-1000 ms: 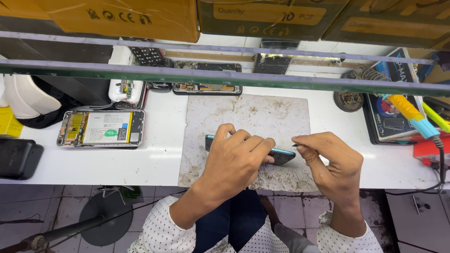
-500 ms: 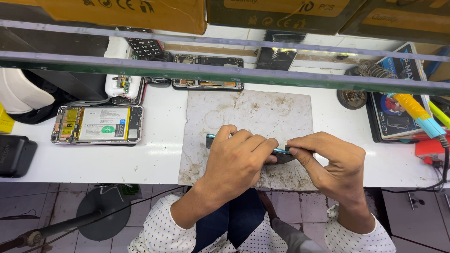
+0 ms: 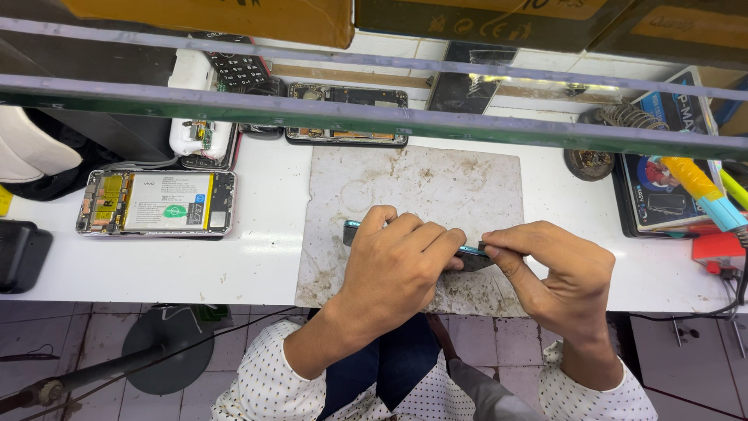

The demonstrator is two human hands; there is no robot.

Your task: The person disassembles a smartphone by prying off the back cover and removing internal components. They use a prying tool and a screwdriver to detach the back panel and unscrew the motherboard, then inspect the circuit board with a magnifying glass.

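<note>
Head view: the left hand [image 3: 397,269] clamps over a teal phone [image 3: 352,231] held on edge above the stained work mat [image 3: 421,183], steadying it while the right hand [image 3: 557,273] pinches at its end, likely to work the seam. Fingers hide most of it; any tool cannot be made out. Farther back, an opened phone [image 3: 156,203] lies face down, and a green rail [image 3: 374,117] cuts across another.

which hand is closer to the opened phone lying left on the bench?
Left. The left hand sits just right of the opened phone; the right hand is farther right, beyond the left.

head view | looks steeply down | near, over white bench [image 3: 257,265]
</note>
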